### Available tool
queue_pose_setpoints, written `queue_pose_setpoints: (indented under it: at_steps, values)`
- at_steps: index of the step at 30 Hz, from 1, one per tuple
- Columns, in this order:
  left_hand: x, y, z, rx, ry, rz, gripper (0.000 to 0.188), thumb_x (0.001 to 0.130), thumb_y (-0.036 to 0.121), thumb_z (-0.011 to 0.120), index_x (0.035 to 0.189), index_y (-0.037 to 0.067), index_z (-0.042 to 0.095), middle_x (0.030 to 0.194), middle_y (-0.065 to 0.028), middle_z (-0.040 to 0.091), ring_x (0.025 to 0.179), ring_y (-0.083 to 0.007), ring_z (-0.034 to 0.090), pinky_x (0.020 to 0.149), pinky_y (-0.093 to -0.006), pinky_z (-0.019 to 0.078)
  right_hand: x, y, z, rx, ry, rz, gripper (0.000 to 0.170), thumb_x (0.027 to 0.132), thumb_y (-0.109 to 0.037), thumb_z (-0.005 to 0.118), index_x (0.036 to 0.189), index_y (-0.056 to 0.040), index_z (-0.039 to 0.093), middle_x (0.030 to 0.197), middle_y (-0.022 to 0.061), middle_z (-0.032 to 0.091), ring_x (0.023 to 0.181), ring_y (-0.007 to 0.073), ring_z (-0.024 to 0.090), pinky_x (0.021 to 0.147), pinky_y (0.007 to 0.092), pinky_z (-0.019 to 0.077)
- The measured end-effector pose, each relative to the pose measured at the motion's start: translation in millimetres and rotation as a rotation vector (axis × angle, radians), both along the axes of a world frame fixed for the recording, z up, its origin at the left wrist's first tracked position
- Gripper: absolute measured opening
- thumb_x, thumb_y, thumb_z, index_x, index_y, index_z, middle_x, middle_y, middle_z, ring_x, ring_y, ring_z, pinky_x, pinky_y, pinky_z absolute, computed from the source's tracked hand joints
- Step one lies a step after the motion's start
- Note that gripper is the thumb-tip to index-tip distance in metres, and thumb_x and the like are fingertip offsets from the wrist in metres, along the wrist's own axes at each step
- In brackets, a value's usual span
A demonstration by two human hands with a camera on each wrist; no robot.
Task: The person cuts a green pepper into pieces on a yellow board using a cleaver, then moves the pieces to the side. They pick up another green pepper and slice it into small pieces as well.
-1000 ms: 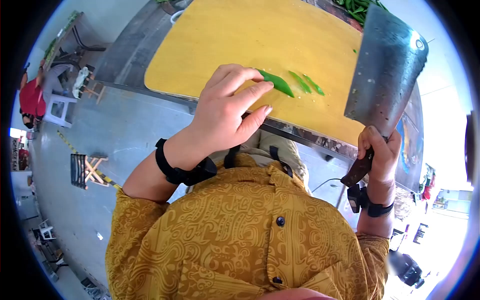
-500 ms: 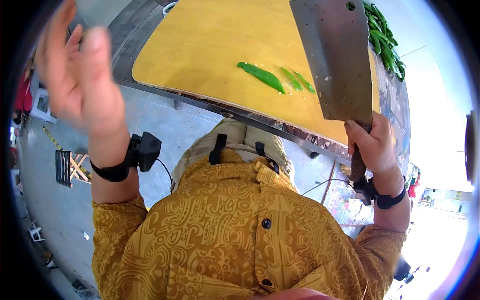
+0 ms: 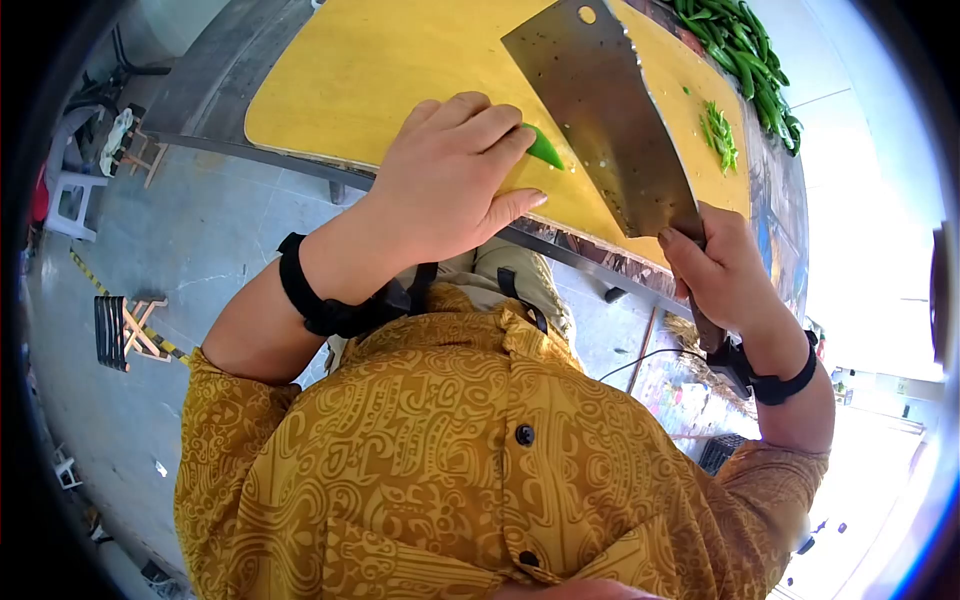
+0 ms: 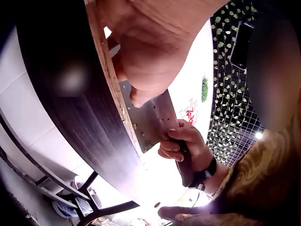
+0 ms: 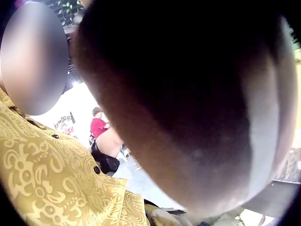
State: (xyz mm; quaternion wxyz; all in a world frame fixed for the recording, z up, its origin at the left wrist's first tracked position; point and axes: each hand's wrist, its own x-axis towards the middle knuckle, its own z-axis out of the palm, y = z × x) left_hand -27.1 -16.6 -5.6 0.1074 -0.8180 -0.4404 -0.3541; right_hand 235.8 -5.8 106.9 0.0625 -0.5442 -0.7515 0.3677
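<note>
In the head view my left hand (image 3: 440,190) is bent over a piece of green chilli pepper (image 3: 543,150) and holds it on the yellow cutting board (image 3: 340,90). Only the pepper's pointed end shows past the fingertips; the rest is under the hand. To the right, my right hand (image 3: 728,268) grips the dark handle of a broad cleaver (image 3: 615,125). The blade slants over the board, beside the pepper tip, with small specks stuck to it. The left wrist view also shows the cleaver blade (image 4: 157,113) close to the left hand (image 4: 153,56).
Sliced green pepper (image 3: 718,138) lies near the board's right edge. Beyond it, a heap of whole green peppers (image 3: 750,60) sits on the dark table (image 3: 205,85). A folding stool (image 3: 130,330) and a white stool (image 3: 75,208) stand on the floor at left.
My left hand swung up and left off the pepper, then came back onto it. The cleaver has moved left towards the pepper. Two slivers beside the pepper no longer show.
</note>
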Motion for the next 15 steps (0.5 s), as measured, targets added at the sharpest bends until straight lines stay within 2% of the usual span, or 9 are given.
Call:
queue_pose_setpoints:
  at_steps: [3,6,15]
  values:
    - [1,-4,3,-0.048,0.014,0.008,0.046,0.078,0.041,0.069,0.106,0.005,0.065,0.110,-0.0036,0.057,0.102,-0.0241,0.051,0.083,-0.0386,0.0412,-4,-1,-1,0.003,0.022,0.002,0.021,0.090,-0.013,0.058,0.080,0.0040,0.055,0.055,0.0047,0.052,0.047,0.0114,0.051,0.046,0.0298,0.0415]
    - [-1,-15,12,-0.222,0.023,-0.017,0.049,0.079,0.035,0.070,0.114,0.002,0.061,0.117,-0.0090,0.055,0.110,-0.0318,0.050,0.091,-0.0441,0.0414,-6,0,0,0.017,-0.022,0.020,0.022,0.090,-0.014,0.058,0.078,0.0045,0.055,0.054,0.0069,0.052,0.046,0.0130,0.049,0.045,0.0315,0.0409]
    - [1,-20,1,-0.117,-0.084,-0.053,0.053,0.076,0.032,0.073,0.116,0.001,0.059,0.114,-0.0121,0.055,0.105,-0.0329,0.054,0.085,-0.0432,0.0466,-17,0,3,0.084,-0.094,0.134,0.021,0.088,-0.014,0.057,0.078,0.0052,0.055,0.055,0.0150,0.051,0.047,0.0240,0.047,0.049,0.0367,0.0411]
